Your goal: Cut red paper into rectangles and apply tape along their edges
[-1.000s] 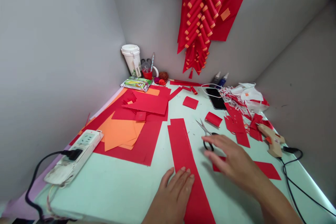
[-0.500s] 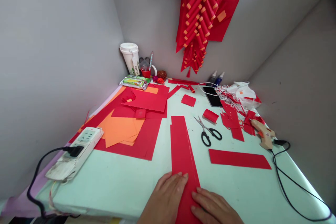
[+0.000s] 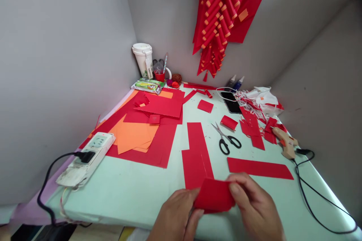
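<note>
Close to the front edge, both my hands hold the raised near end of a red paper strip (image 3: 215, 196); it seems to be bent over, though its underside is hidden. My left hand (image 3: 178, 212) grips the left side between thumb and fingers. At the right corner, my right hand (image 3: 256, 207) pinches it. Beyond my hands, a flat red length (image 3: 195, 167) lies partly over another red paper strip (image 3: 195, 135). Whether the flat length and the raised end are one sheet I cannot tell. Black-handled scissors (image 3: 226, 139) rest partly open to the right.
A loose red strip (image 3: 260, 168) and a glue gun (image 3: 285, 143) with its cord lie right. At left are a power strip (image 3: 89, 158), orange sheets (image 3: 135, 135) and red sheets (image 3: 164, 105). A phone (image 3: 231, 102) lies behind. Red paper firecrackers (image 3: 220, 15) hang on the wall.
Both hands were lying flat on the strip; now they hold its near end up off the table. The overlapping red lengths have shifted apart, and the camera view has moved slightly.
</note>
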`<state>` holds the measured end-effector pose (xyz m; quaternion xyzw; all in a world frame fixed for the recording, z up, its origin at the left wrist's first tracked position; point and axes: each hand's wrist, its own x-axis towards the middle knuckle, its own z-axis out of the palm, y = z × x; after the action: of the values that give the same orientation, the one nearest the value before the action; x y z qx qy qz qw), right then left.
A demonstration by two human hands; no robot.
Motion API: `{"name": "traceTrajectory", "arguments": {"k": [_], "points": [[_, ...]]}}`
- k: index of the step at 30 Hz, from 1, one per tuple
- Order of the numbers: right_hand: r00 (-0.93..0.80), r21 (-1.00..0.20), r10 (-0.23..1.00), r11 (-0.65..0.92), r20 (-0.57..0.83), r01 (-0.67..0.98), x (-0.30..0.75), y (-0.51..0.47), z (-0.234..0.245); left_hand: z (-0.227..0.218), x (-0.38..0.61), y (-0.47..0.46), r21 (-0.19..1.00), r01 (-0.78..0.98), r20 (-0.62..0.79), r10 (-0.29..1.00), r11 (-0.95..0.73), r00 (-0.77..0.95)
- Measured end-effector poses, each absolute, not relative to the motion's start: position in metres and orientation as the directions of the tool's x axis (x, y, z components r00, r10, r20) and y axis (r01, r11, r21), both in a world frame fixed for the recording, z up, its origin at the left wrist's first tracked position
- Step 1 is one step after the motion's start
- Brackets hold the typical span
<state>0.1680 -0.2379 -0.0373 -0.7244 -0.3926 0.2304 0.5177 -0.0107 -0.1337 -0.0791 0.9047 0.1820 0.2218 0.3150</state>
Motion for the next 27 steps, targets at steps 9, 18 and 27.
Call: {"name": "traceTrajectory", "arguments": {"k": [9,18,27], "points": [[0.391,-0.864,0.906,-0.323,-0.164,0.385,0.183,-0.153,-0.058,-0.086,-0.015,-0.140,0.836,0.277,0.187,0.721,-0.473,0.667],[0.432,-0.753,0.893,-0.371,-0.128,0.544,0.183,-0.144,-0.074,-0.077,-0.013,-0.109,0.296,0.246,0.493,0.368,-0.923,0.788],[0.447,-0.682,0.895,-0.336,-0.015,0.649,0.180,-0.154,-0.077,-0.082,-0.006,-0.100,0.326,0.231,0.364,0.347,-0.917,0.864]]}}
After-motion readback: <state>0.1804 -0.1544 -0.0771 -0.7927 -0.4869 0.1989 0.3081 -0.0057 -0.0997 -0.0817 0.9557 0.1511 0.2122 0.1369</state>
